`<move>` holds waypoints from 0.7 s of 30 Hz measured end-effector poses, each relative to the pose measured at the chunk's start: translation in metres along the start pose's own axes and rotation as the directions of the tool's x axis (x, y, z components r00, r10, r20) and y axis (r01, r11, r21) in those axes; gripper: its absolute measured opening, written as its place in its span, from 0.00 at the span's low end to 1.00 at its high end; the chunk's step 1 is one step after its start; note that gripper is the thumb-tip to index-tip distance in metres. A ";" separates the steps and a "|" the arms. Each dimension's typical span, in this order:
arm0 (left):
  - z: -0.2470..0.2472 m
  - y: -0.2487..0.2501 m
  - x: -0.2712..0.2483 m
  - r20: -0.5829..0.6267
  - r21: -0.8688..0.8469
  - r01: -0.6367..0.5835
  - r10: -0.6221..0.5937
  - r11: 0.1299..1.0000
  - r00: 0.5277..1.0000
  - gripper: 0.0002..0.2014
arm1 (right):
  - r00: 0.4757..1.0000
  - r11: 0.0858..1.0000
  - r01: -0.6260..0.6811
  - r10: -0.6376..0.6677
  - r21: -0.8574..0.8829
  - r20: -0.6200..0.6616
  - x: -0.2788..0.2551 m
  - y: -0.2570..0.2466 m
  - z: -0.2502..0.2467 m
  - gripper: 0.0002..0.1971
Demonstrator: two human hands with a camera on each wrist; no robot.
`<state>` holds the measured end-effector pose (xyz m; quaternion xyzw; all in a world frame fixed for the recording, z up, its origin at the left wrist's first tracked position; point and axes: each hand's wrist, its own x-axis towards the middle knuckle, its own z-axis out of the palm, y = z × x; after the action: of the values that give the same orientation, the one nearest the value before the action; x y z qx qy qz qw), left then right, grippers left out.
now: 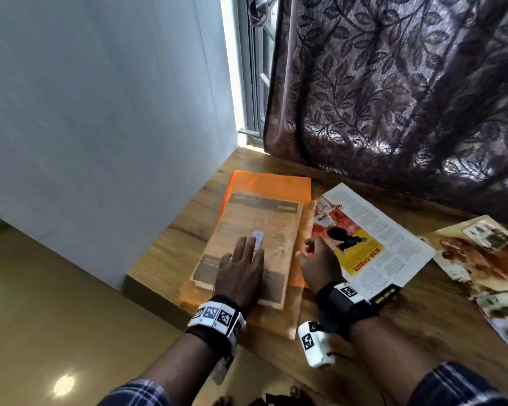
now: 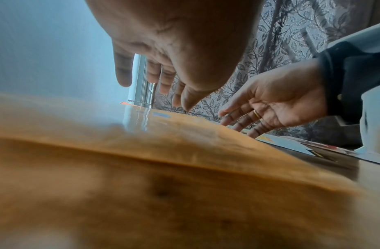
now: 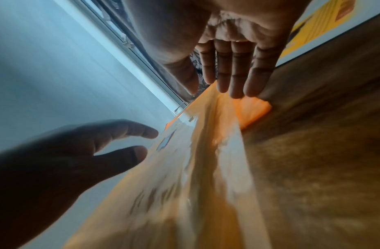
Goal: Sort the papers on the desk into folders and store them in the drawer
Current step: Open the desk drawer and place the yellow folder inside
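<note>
A home: wooden desk [image 1: 364, 326] beneath a curtained (leaf-patterned) window [image 1: 254, 83].

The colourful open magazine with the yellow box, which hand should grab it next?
Probably the right hand: it hovers open beside the open magazine with the yellow box, while the left hand rests flat over the orange plastic folder.

A dark brown curtain with a woven leaf pattern [image 1: 399, 83] hangs at the back, and its lower edge reaches down to the wooden surface. To the left of it, a narrow strip of window with a grey metal frame [image 1: 254, 83] lets in bright daylight. A plain pale grey-blue wall [image 1: 100, 98] fills the left side and meets the window at the corner. Below the wall, a glossy beige floor [image 1: 41, 317] shows a round spot of reflected light.
</note>
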<state>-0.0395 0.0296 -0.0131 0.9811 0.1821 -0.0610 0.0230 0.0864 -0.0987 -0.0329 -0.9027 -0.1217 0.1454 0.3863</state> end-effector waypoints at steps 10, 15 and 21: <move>0.018 -0.066 -0.020 0.025 -0.026 -0.170 0.170 0.985 0.985 0.33 | 0.999 0.919 -0.012 -0.008 -0.394 -0.049 -0.089 -0.022 0.038 0.33; 0.021 -0.088 -0.046 0.004 -0.024 -0.262 0.262 0.965 0.965 0.30 | 0.988 0.946 -0.072 0.024 -0.315 -0.156 -0.129 -0.020 0.055 0.34; 0.029 -0.099 -0.071 -0.019 -0.066 -0.272 0.271 0.960 0.962 0.30 | 0.977 0.932 -0.095 0.019 -0.351 -0.213 -0.172 -0.018 0.062 0.36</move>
<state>-0.1444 0.0949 -0.0354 0.9958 0.0479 -0.0461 0.0636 -0.0971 -0.1024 -0.0321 -0.9713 -0.0793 0.0377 0.2211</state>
